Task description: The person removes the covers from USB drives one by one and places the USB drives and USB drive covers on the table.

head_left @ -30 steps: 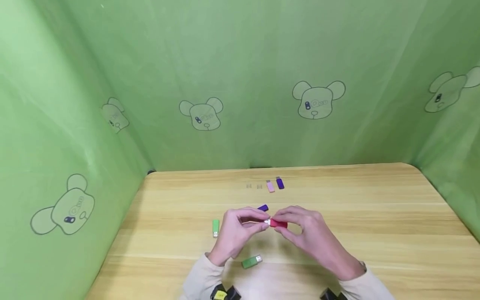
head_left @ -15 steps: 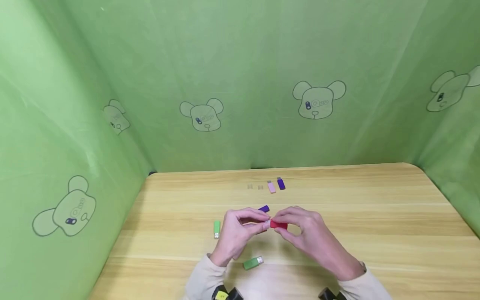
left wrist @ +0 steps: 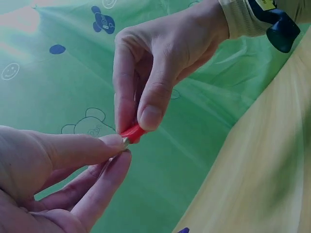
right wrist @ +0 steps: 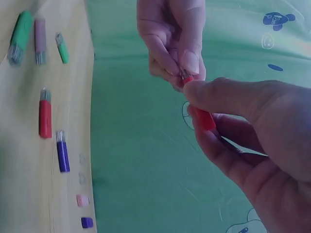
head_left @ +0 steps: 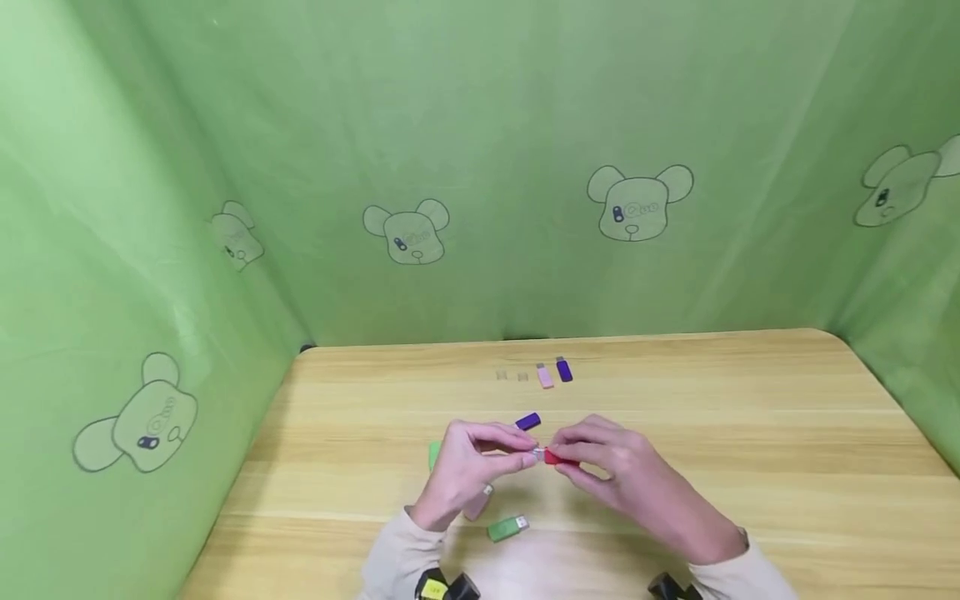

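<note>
Head view: right hand [head_left: 615, 467] pinches a red USB stick [head_left: 557, 457] above the tabletop [head_left: 750, 433] centre; left hand [head_left: 472, 462] pinches its metal plug end — a clear cap, apparently. Green stick [head_left: 507, 527] lies at 6 o'clock, purple stick [head_left: 528, 422] at 12.

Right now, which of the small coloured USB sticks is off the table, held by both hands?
The red plastic USB stick: right hand grips its body, left hand pinches its metal end. The green, purple and pink ones lie on the wooden table.

A makeshift recording booth: green cloth [head_left: 480, 125] printed with cartoon bear heads [head_left: 639, 200] hangs round the left, far and right sides of a bare wooden table [head_left: 750, 450].
</note>
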Demonstrator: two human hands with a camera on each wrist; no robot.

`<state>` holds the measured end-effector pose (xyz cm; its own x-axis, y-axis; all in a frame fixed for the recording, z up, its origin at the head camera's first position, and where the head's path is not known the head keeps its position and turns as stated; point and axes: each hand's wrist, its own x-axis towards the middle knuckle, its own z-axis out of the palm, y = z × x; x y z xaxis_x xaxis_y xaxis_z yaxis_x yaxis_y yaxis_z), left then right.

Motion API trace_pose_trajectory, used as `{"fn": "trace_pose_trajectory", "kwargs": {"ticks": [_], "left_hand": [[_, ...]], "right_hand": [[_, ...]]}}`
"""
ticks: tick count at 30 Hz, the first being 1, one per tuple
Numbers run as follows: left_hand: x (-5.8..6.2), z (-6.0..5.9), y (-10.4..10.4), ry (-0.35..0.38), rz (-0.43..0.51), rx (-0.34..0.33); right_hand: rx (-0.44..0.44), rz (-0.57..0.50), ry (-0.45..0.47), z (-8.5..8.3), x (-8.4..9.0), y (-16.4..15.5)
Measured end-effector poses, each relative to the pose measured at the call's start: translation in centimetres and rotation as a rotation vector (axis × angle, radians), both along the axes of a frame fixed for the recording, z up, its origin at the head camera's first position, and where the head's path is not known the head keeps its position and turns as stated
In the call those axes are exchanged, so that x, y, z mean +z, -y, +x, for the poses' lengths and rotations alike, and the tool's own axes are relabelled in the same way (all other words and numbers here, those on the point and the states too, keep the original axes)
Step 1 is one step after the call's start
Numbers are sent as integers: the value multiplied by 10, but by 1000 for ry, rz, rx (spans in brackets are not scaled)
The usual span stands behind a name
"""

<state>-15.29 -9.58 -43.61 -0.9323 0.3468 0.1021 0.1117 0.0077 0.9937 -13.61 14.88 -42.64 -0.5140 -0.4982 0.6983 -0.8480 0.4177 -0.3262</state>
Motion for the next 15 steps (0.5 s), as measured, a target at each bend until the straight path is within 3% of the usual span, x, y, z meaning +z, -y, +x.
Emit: {"fn": "trace_pose_trajectory", "kwargs": {"ticks": [4, 6, 11, 15], "left_hand": [[6, -6, 18, -8, 57, 141], [9, -10, 26, -19, 100, 175], [3, -20, 32, 58, 153, 114], [-13, -24, 32, 126, 135, 150]], "right_hand": [[-91, -27, -45, -2, 0, -15], [-118, -47, -38, -2, 0, -20], [-213, -70, 7, -7, -5, -21], [-379, -82, 117, -23, -16, -22]]}}
